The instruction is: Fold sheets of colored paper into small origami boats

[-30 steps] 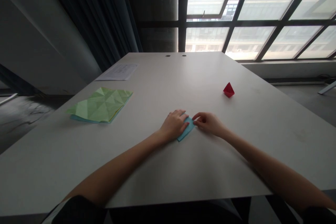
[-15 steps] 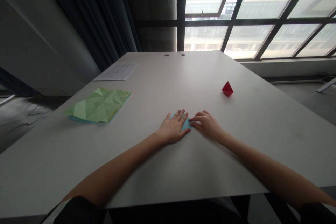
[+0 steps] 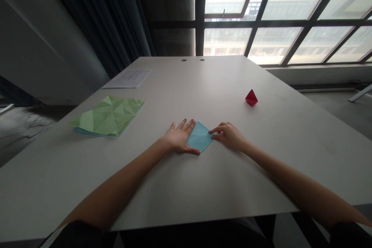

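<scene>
A folded piece of blue paper (image 3: 199, 139) lies flat on the white table (image 3: 186, 186) between my hands. My left hand (image 3: 179, 140) rests flat on the table at the paper's left edge, fingers stretched out and spread, thumb touching the paper's near corner. My right hand (image 3: 228, 135) is at the paper's right corner, its fingers curled and its fingertips pressing on that corner. A small red folded paper figure (image 3: 251, 97) stands on the table beyond my right hand.
A stack of creased green paper sheets (image 3: 108, 115), with blue and yellow sheets under it, lies at the left. A white printed sheet (image 3: 128, 78) lies further back on the left. Large windows are behind the table's far edge.
My left hand has slid to the left off the blue paper, which now shows as a flat folded shape. My right hand has stayed at the paper's right corner.
</scene>
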Tool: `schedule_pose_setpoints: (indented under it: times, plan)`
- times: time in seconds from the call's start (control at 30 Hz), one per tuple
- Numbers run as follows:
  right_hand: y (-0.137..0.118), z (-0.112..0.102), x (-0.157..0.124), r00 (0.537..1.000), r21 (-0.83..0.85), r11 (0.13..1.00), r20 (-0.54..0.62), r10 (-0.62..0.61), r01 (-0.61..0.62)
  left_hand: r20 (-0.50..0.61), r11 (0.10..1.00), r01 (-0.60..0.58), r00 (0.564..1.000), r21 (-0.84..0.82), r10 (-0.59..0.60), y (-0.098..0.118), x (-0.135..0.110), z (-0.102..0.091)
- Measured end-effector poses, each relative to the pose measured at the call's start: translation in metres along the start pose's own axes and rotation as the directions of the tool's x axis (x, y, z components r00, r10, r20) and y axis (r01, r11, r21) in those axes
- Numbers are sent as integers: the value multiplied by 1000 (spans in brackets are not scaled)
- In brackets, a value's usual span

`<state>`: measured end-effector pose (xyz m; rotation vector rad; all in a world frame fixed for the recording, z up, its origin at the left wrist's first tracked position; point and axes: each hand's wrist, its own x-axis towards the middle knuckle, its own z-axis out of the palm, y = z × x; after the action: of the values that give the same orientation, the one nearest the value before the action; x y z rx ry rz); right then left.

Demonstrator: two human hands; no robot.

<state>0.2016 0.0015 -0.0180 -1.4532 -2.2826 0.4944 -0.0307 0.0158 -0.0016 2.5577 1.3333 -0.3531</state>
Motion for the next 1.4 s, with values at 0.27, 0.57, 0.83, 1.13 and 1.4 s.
schedule_pose_setpoints:
  times: [0.27,0.57,0.83,1.13,1.4]
  plan:
    - [-7,-8,-6,984,-177,970,-32,-173,164,-54,998,58,997,39,-56,-8,-1,-12]
    - [-18,-14,-9,938,-344,881,-2,-346,324,-355,988,-43,930,151,94,15,-6,-17]
    - [-22,-17,-9,900,-179,882,91,-425,435,-402,996,58,915,62,-28,20,0,-2]
    - [14,-3,2,996,-212,977,-73,-44,28,-459,1000,-13,889,-2,11,11,11,4]
    - [18,-5,4,992,-74,997,-119,-39,30,-511,964,-70,856,-257,-74,-4,18,7]
